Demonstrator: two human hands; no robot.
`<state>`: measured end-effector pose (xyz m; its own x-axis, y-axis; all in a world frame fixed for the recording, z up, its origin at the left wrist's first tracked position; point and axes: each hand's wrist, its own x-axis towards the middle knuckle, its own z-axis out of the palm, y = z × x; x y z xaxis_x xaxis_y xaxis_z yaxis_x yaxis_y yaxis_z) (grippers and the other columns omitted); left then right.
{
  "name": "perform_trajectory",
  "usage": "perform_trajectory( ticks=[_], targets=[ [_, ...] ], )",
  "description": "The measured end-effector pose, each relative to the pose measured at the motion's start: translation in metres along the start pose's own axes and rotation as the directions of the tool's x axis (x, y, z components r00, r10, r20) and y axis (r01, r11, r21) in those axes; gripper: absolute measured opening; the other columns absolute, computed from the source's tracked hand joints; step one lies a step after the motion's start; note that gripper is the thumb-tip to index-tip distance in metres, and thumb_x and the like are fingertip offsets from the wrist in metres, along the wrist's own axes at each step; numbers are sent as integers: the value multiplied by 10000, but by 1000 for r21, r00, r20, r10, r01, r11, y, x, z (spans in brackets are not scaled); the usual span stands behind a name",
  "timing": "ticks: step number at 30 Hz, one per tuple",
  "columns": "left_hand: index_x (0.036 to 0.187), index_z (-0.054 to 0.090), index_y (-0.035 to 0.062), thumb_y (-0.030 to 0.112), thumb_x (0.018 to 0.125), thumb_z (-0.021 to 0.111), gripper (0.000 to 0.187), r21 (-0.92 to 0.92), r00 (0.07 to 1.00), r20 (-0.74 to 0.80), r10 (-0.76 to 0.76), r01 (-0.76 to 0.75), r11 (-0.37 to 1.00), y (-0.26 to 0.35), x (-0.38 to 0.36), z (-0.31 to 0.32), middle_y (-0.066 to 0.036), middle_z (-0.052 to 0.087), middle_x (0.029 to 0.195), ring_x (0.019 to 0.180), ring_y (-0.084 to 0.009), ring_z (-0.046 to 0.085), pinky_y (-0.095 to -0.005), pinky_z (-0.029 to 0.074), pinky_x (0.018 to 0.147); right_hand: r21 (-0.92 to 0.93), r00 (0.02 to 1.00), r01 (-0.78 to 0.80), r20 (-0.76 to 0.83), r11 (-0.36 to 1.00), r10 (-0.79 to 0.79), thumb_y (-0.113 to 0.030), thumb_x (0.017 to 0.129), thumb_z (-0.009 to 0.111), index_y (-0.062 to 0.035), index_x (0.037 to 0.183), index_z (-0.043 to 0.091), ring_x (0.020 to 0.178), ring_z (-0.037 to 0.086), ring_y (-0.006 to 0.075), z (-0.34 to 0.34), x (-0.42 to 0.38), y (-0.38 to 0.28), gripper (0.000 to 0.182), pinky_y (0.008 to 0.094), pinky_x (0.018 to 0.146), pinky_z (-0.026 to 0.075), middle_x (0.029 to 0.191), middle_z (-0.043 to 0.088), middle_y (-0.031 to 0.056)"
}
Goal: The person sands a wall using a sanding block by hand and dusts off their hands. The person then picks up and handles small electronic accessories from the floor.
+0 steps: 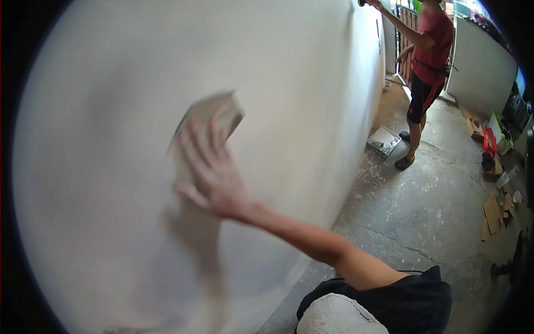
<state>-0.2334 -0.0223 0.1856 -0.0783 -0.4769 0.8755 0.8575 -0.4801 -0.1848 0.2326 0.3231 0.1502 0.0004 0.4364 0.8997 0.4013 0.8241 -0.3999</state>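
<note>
My right hand (214,178) presses a folded sheet of sandpaper (225,108) against the pale wall (278,83). The fingers point upward over the sheet, with the thumb at its lower left edge. One corner of the sandpaper stands off the wall, and both hand and sheet are somewhat blurred. Below them a shadow falls on the wall. My right arm reaches in from the lower right, out of a dark sleeve (400,298). My left hand is out of sight.
Another person (431,61) in a red shirt stands farther along the wall, one arm raised to it. A white tray (384,141) lies by that person's feet. Cardboard pieces (492,214) and boxes (474,127) line the right side of the dusty concrete floor (400,206).
</note>
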Motion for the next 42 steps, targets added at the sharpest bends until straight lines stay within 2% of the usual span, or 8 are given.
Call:
perform_trajectory(
  ticks=[2,4,5,11,13,20,34,42],
  targets=[
    [883,535,87,465,948,479,387,-412,987,159,-38,101,906,-15,-2,-28,-12,463,781,662,-144,442,-359,431,687,60,990,103,86,993,-108,-482,924,520,2,1490,242,1427,90,490,24,-42,-44,795,576,1156,124,1559,184,216],
    [866,562,7,310,958,450,337,673,985,160,69,-160,723,-25,-11,-61,-148,558,908,731,-247,551,-359,495,714,90,977,159,131,983,-170,-463,926,524,-2,1485,261,1430,114,476,41,-78,-63,771,576,1155,143,1555,211,202],
    [884,571,1,278,954,459,306,713,962,234,143,-270,648,3,-13,-43,-150,560,916,740,-242,551,-348,489,713,72,966,219,121,973,-227,-405,939,517,-3,1479,277,1429,140,463,52,-97,-64,715,568,1152,174,1550,236,184],
    [914,538,-13,251,932,349,325,497,954,290,79,-221,839,25,-17,-38,-212,549,939,808,-313,537,-409,472,750,45,949,311,35,949,-313,-109,866,594,-2,1409,406,1396,318,363,48,-103,-54,585,453,1125,331,1475,400,148],
    [999,581,-49,292,981,319,430,-35,941,204,-268,281,959,32,-15,-39,-185,553,1039,932,-304,548,-387,461,858,21,940,340,20,940,-340,-86,841,619,5,1348,472,1373,364,355,42,-103,-54,535,439,1103,370,1445,441,155],
    [1055,484,-60,229,950,407,317,392,908,211,-361,260,883,152,-38,10,-247,547,1147,1135,-368,522,-498,393,1004,35,949,304,-97,952,-299,-46,839,661,-7,1108,553,1325,430,330,39,-98,-68,293,426,1035,458,1400,494,135],
    [1154,520,15,239,914,579,333,337,214,732,-647,712,616,281,-152,84,-149,575,1154,1117,-309,534,-463,403,973,40,943,266,196,963,-269,-95,944,552,-5,1152,542,1325,425,311,4,-106,-51,227,394,1028,455,1447,441,121],
    [1386,389,74,438,866,690,703,355,-78,694,-716,902,245,303,-153,190,-184,394,1416,1243,-273,475,-462,411,1003,481,815,-570,435,666,384,-185,989,563,39,1025,593,849,589,89,-110,-140,-92,230,257,732,501,870,629,51]
  ],
)
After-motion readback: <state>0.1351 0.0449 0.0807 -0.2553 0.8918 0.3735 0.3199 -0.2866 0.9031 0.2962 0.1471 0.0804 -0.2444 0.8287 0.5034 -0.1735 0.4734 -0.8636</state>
